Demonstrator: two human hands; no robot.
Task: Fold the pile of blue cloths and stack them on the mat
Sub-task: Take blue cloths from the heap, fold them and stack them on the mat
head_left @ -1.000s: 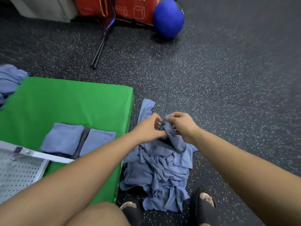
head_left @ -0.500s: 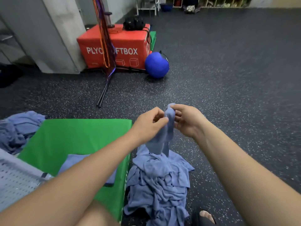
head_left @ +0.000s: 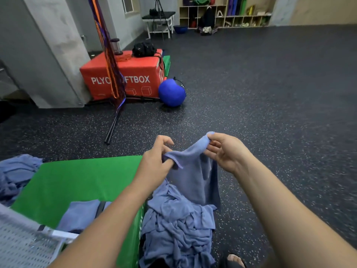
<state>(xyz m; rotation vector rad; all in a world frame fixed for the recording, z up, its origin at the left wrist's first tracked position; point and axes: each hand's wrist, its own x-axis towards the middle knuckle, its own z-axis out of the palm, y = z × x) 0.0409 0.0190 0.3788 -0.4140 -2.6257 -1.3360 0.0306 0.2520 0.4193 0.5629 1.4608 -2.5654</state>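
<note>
Two hands hold up one blue cloth (head_left: 195, 176) over the pile (head_left: 177, 225) on the floor (head_left: 280, 122). The left hand (head_left: 154, 161) has its grip pinched on one top corner. The right hand (head_left: 226, 151) has its grip pinched on the other. The left arm hides part of the folded cloth (head_left: 81, 213) on the green mat (head_left: 77, 180). The picture edge cuts off the pile's bottom and a white holey tray (head_left: 23, 246) at the left. Another blue heap (head_left: 17, 171) sits past the mat's left edge, partly cut off. The pile lies just beside the mat's right edge. Wide floor spreads ahead and to the right.
</note>
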